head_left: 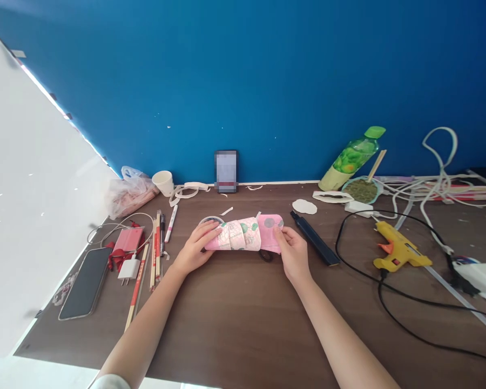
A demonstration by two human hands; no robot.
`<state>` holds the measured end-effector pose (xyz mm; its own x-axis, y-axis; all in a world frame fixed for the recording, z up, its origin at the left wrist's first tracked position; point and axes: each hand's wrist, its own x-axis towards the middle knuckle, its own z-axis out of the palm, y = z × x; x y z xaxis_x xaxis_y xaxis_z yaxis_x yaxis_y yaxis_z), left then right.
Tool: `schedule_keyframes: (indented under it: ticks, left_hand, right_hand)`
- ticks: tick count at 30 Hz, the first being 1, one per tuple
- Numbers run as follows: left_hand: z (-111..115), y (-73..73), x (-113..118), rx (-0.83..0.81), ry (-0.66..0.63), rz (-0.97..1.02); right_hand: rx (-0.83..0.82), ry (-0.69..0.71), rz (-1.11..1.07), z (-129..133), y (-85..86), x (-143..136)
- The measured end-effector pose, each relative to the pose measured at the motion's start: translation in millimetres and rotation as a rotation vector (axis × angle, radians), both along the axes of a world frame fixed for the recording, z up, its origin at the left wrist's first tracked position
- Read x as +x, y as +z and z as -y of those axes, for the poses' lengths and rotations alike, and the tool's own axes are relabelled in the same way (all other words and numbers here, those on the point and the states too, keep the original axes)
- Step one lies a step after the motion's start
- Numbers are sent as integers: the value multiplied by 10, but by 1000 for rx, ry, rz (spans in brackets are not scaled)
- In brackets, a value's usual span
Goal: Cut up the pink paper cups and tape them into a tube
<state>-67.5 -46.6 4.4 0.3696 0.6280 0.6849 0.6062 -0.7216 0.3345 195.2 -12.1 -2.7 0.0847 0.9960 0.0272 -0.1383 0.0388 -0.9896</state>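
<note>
A pink patterned wrapped piece (243, 234), soft-looking with green and grey spots, lies crosswise between my hands above the brown table. Layers of a paler printed wrap cover its left and middle parts, while the right end is plain pink with grey dots. My left hand (200, 244) is closed around its left end, fingers over the top. With thumb and fingers, my right hand (294, 249) pinches the right end. Behind the left end shows part of a dark round thing with a pale rim, perhaps a tape roll. A small dark loop pokes out below the right part.
To the right lie a dark flat bar (315, 237), a yellow glue gun (400, 247) with a black cord, a green-capped bottle (352, 159) and tangled white cables. Leftward are a phone (85, 283), a charger (128, 269), chopsticks (137, 286) and a paper cup (163, 182). A blurred-screen device (225, 172) leans on the blue wall.
</note>
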Motion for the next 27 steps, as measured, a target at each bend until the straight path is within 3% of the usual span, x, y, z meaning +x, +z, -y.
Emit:
schedule_keyframes:
  ticks: [11,17,27]
  left_hand:
    - [20,-38,-4,-40,63,-31]
    - [33,-7,16,-42,52,-52]
    - [26,-38,14,-43,32,-38]
  right_hand:
    - [13,48,51,40,47,-19]
    - [3,62,130,52,71,-32]
    - [-15,76,88,75,95,-81]
